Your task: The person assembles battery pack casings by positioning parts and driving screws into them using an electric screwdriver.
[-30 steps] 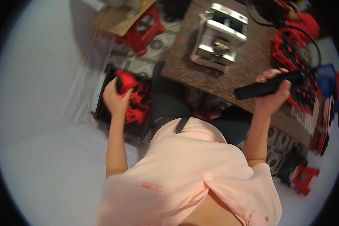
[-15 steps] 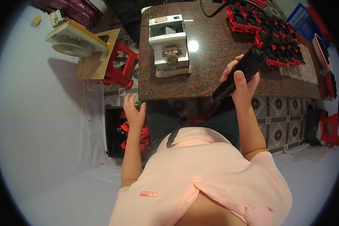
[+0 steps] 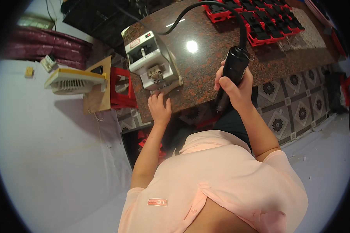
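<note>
My right hand (image 3: pixel 238 86) is wrapped round the black body of a corded electric screwdriver (image 3: pixel 233 68), whose tip slants down past the table's front edge. Its black cable rises from the top end and loops across the table. My left hand (image 3: pixel 159 108) is at the front lip of a white box-shaped machine (image 3: pixel 151 62), which looks like a screw feeder. The left fingers are stretched out and somewhat apart, with nothing visible in them. Their tips are at the machine's base; whether they touch it I cannot tell.
Rows of red and black plastic parts (image 3: pixel 266 25) stand on the far right of the speckled stone table (image 3: pixel 202 77). To the left, a fan (image 3: pixel 72 83) sits by a red stool (image 3: pixel 122 91) and a board. A dark bin (image 3: pixel 132 141) with red parts is below the table's left corner.
My left hand has moved forward and right, from beside the table corner to the feeder's front. The screwdriver is now held more upright. The whole view has turned.
</note>
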The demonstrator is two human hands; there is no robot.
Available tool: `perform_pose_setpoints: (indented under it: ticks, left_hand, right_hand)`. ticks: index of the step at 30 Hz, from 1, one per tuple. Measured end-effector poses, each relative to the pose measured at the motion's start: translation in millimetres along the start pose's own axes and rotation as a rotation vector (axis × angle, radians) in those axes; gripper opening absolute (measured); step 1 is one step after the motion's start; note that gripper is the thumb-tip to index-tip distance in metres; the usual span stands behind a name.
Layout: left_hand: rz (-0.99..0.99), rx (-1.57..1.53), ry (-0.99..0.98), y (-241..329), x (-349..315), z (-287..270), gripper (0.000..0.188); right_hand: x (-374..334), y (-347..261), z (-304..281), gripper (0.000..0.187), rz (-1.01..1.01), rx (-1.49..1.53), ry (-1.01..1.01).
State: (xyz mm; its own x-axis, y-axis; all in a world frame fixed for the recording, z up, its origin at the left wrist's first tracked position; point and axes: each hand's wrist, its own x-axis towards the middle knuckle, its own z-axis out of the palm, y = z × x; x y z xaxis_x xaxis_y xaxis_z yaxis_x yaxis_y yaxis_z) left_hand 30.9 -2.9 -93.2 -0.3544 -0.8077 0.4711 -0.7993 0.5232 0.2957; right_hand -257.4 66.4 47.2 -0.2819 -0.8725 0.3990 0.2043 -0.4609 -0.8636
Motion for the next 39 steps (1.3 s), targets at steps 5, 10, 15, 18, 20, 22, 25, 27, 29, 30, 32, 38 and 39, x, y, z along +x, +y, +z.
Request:
perform_pose_setpoints:
  ticks: [5, 10, 15, 18, 20, 22, 25, 27, 29, 30, 32, 38, 39]
  left_hand:
    - [0.034, 0.023, -0.025, 3.4, 3.6, 4.0, 0.036]
    - [0.011, 0.052, -0.057, 4.4, 3.4, 2.8, 0.035]
    - [-0.048, -0.041, -0.191, -5.2, 16.2, -20.6, 0.033]
    - [-0.158, -0.109, 0.090, -10.9, 49.9, -41.0, 0.030]
    - [-0.310, -0.308, 0.245, -9.8, 83.0, -51.5, 0.025]
    - [-0.350, -0.255, 0.289, -28.9, 116.9, -59.1, 0.025]
    - [-0.630, -0.699, 0.295, -82.3, 150.0, -51.9, 0.027]
    - [-0.716, -0.823, 0.236, -127.4, 161.0, -40.1, 0.029]
    - [-0.902, -0.939, 0.113, -137.9, 178.5, -18.4, 0.029]
    - [-0.915, -0.961, 0.121, -145.5, 185.7, -6.1, 0.029]
    - [-0.861, -1.172, -0.154, -179.8, 195.4, 21.0, 0.029]
    - [-0.428, -0.991, -0.427, -205.0, 238.9, 64.9, 0.031]
    - [-0.295, -0.776, -0.358, -211.0, 239.1, 65.8, 0.031]
  right_hand:
    - [-5.0, -2.0, -19.9, 0.046, 0.038, 0.011, 0.050]
    - [1.0, -2.3, -32.0, 0.040, 0.066, 0.114, 0.126]
    - [13.5, 2.8, -43.5, 0.035, 0.075, 0.202, 0.196]
    - [15.0, 4.7, -51.9, 0.034, 0.087, 0.223, 0.227]
    - [15.3, 8.4, -58.7, 0.034, 0.095, 0.225, 0.216]
    - [16.2, 14.8, -63.3, 0.035, 0.097, 0.228, 0.192]
    - [22.5, 21.9, -60.6, 0.035, 0.137, 0.212, 0.179]
    - [30.2, 26.8, -55.1, 0.036, 0.168, 0.215, 0.166]
    - [38.1, 29.8, -52.9, 0.037, 0.187, 0.183, 0.171]
    - [43.1, 30.8, -50.4, 0.037, 0.203, 0.165, 0.178]
    - [54.3, 35.1, -41.2, 0.040, 0.228, 0.112, 0.147]
    - [77.9, 57.9, -5.7, 0.047, 0.304, -0.026, 0.123]
    - [82.9, 59.6, 2.8, 0.049, 0.321, -0.060, 0.100]
